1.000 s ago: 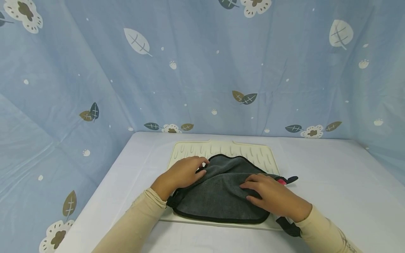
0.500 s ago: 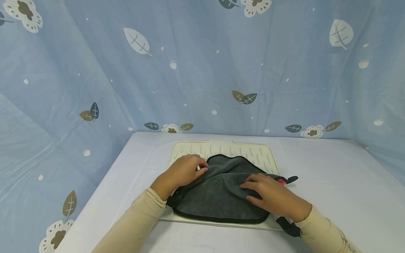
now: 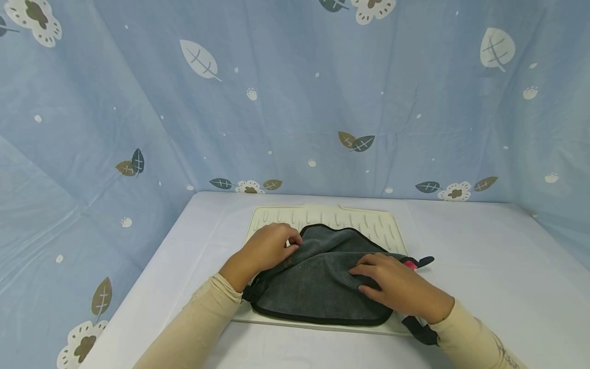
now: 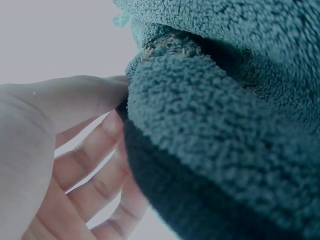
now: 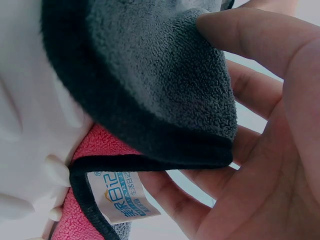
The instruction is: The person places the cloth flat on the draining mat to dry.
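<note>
A grey plush cleaning cloth point(image 3: 322, 292) with black trim lies rumpled and partly folded over a cream ridged board point(image 3: 369, 225). My left hand point(image 3: 269, 251) is at the cloth's left side, and in the left wrist view its thumb point(image 4: 100, 95) and fingers pinch a fold there. On the right side my right hand point(image 3: 392, 282) holds the cloth, its thumb point(image 5: 250, 32) on the grey pile and the other fingers behind the folded edge. The right wrist view also shows a pink underside point(image 5: 107, 142) and a printed white label point(image 5: 122, 195).
The board lies on a table with a white cover point(image 3: 470, 256). Blue patterned curtain fabric point(image 3: 295, 128) hangs behind the table and along its sides. A dark strip of the cloth point(image 3: 420, 332) hangs beyond the board's right edge, beside the right wrist.
My left hand has risen slightly, and its thumb and fingers have drawn closer together on the cloth's edge. The right hand has stayed in place.
</note>
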`<control>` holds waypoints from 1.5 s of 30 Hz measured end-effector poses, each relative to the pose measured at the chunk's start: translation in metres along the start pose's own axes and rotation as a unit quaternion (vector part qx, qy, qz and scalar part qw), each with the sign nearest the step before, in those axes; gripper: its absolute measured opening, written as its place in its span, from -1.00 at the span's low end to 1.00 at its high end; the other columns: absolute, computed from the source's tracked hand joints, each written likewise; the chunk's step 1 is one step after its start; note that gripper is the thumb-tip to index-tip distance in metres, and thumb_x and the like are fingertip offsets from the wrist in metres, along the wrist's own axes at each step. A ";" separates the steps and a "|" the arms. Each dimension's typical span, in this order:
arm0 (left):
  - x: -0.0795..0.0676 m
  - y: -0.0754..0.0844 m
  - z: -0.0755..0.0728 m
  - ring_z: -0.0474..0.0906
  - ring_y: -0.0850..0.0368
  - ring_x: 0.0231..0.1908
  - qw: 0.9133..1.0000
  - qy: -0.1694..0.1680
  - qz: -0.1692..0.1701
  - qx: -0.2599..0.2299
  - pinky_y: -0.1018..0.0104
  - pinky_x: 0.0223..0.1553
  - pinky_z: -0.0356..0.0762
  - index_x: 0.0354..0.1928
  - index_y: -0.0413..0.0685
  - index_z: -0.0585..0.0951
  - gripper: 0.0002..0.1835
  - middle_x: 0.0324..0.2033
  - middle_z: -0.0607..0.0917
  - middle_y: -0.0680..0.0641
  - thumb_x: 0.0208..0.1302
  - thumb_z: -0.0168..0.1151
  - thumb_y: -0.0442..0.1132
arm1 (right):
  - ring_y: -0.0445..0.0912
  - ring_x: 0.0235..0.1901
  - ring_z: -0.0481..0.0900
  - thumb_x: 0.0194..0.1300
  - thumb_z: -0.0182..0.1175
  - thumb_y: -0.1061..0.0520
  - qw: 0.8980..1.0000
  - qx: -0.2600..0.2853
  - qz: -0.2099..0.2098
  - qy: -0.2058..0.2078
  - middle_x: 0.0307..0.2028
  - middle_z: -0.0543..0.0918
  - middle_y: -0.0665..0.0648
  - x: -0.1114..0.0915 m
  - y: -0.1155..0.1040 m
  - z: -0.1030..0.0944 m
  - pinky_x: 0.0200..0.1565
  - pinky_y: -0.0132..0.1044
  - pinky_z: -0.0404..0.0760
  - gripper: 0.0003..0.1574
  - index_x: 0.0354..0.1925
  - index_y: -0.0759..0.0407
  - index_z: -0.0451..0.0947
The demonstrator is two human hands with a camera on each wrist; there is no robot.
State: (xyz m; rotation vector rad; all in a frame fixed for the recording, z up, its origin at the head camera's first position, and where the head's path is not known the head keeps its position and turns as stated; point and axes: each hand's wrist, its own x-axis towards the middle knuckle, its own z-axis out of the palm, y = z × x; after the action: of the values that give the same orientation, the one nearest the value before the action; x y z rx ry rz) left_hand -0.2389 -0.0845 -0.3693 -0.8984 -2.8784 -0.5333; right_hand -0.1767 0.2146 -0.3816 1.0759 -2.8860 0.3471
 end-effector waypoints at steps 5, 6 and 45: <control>0.000 0.000 -0.001 0.58 0.19 -0.30 1.000 0.008 -0.005 0.004 0.22 -0.26 0.56 -0.16 0.07 0.73 -0.90 -0.30 0.69 0.07 0.31 0.35 -0.26 | -0.08 0.01 0.61 0.27 0.38 0.06 1.000 -0.001 -0.002 0.002 -0.03 0.61 -0.02 0.000 0.000 0.000 0.01 -0.07 0.63 -0.60 0.08 0.00 0.67; 0.000 0.000 -0.001 0.56 0.20 -0.32 1.000 0.007 -0.007 0.004 0.23 -0.28 0.54 -0.15 0.07 0.72 -0.89 -0.30 0.67 0.07 0.32 0.34 -0.26 | -0.08 0.01 0.60 0.27 0.38 0.06 1.000 0.000 -0.002 0.002 -0.03 0.61 -0.02 0.000 0.000 0.000 0.01 -0.07 0.63 -0.61 0.08 0.00 0.67; -0.005 -0.008 -0.005 0.64 0.06 -0.10 0.992 -0.103 -0.076 0.022 0.06 -0.12 0.58 0.12 0.10 0.62 -0.68 -0.08 0.70 -0.03 0.34 0.31 -0.21 | -0.08 0.01 0.61 0.26 0.39 0.05 1.000 -0.006 0.002 0.002 -0.03 0.61 -0.03 0.000 -0.002 0.000 -0.01 -0.06 0.63 -0.60 0.08 -0.02 0.67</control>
State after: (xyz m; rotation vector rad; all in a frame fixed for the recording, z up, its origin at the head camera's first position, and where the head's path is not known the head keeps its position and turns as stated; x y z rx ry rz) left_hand -0.2394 -0.0951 -0.3675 -0.7749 -3.1507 -0.4080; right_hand -0.1755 0.2132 -0.3811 1.0678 -2.8832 0.3304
